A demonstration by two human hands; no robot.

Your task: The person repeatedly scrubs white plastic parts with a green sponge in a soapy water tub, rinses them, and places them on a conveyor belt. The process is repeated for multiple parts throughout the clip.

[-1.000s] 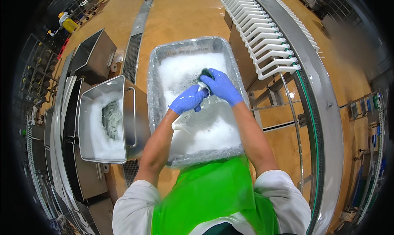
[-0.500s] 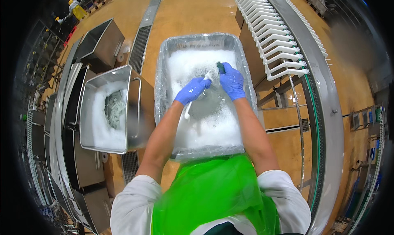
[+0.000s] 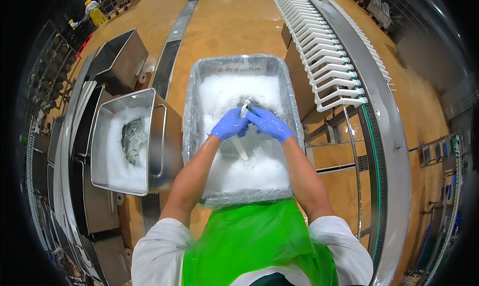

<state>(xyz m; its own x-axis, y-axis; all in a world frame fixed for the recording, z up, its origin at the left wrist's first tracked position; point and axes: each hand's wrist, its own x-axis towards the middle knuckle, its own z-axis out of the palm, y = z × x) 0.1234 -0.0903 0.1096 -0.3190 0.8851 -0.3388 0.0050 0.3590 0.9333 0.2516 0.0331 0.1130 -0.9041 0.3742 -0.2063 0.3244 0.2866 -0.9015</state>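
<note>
Both my hands wear blue gloves and meet over a plastic-lined tub (image 3: 188, 117) of sudsy water. Closed around a slim white plastic bar (image 3: 241, 150) is my left hand (image 3: 229, 125). The bar's upper end pokes out above my fingers, and its lower end slants down toward the white foam (image 3: 254, 178). My right hand (image 3: 272, 125) presses a dark green scouring pad (image 3: 249, 108) against the bar's upper part. Most of the pad is hidden by my fingers.
Left of the tub, a steel bin (image 3: 172, 136) holds foam and several white plastic pieces (image 3: 133, 142). On the right curves a conveyor (image 3: 386, 136) bearing a row of white angled bars (image 3: 332, 76). More steel bins (image 3: 119, 56) stand far left. A floor drain (image 3: 166, 66) runs behind.
My hands have come together and closer to me, and the pad now touches the bar, where before it was held apart. The whole view has shifted slightly.
</note>
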